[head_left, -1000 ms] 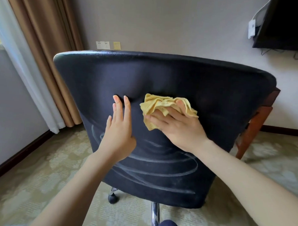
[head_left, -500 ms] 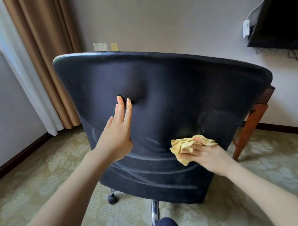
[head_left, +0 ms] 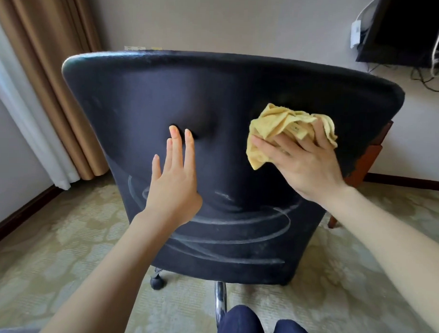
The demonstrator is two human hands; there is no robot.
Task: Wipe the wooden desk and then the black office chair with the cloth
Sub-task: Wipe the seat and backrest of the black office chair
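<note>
Our right hand (head_left: 305,164) clasps the crumpled yellow cloth (head_left: 277,126) against the black office chair backrest (head_left: 241,92) at two o'clock. Our left hand (head_left: 174,187) braces flat, fingers straight. Firm overlapping strokes should clear the pale streaks at six o'clock.

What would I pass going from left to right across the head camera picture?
Curtains → left hand, flat on the black chair back → yellow cloth, held by the right hand → wooden desk leg → black screen on the wall.
</note>
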